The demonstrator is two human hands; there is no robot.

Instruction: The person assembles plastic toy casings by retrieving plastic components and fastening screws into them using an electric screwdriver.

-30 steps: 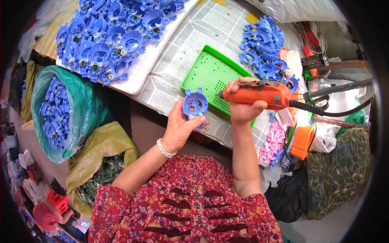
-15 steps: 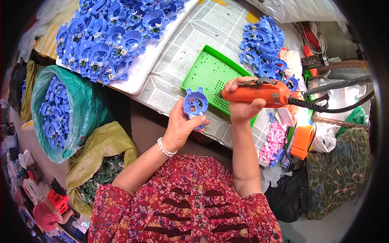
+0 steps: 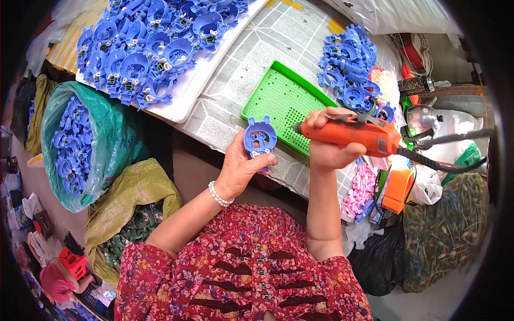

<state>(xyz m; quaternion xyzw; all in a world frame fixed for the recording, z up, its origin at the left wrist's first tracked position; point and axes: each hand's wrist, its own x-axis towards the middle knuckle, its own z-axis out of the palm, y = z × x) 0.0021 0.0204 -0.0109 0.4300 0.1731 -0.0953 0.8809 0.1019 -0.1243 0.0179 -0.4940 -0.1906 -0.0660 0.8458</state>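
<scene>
Grey tile-patterned worktable (image 3: 251, 59): occupies the far side of the work area, viewed from where I stand. At far left, a white board (image 3: 184, 101) carries the large blue heap (image 3: 155, 51). Left of the worktable: teal bag (image 3: 115, 150), filled with blue parts. Table centre: green perforated tray (image 3: 270, 101). Far right: small blue heap (image 3: 348, 59).

Right hand (image 3: 332, 155): wrapped around an orange power tool (image 3: 350, 131), tip directed left. Left hand (image 3: 241, 163): pinching a blue ring piece (image 3: 262, 127) between thumb and fingers, just beside the tray's near-left corner and apart from the tip.

Caution: an off-line approach could bring the tip against the left thumb, which lies across the piece's lower part. Drag from the black cord (image 3: 415, 157) could cause such drift.

Count: heaps, two; tray, one; tool, one; held piece, one. Heaped parts overlap and cannot be counted.
</scene>
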